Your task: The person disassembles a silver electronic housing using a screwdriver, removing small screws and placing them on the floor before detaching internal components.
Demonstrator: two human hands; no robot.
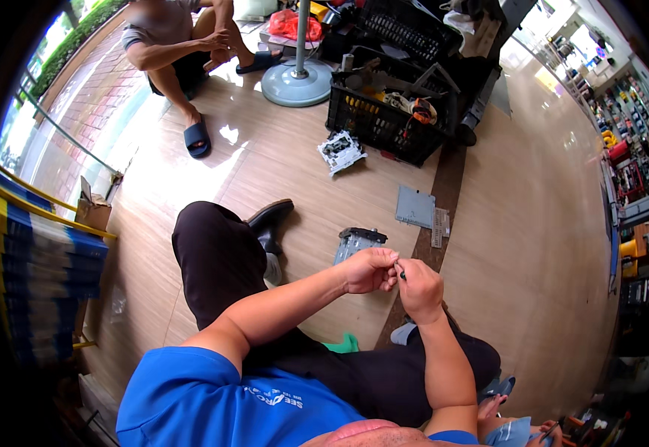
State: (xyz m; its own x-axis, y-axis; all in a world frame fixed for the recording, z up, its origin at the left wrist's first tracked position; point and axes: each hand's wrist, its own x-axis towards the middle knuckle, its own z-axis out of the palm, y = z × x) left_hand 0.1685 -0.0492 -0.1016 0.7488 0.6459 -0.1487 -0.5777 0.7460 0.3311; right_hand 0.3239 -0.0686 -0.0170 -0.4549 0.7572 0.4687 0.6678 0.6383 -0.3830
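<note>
My left hand (371,270) and my right hand (420,290) meet in front of me, fingers closed in a pinch. Between the fingertips, mostly at the right hand, shows a small dark thing (403,275), too little of it to name. Just beyond my left hand a grey metal device with a black top edge (359,242) lies on the floor, partly covered by that hand. Farther off lie a flat grey metal plate (415,206) and, against its right edge, a narrow light strip with slots (441,227).
A white-and-grey mechanism (342,153) lies before a black crate (377,123) full of tools and parts. Left of it stands a pole on a round base (297,83). Another person (179,52) sits at upper left. Something green (344,343) lies by my leg. Stocked shelves (641,141) line the right.
</note>
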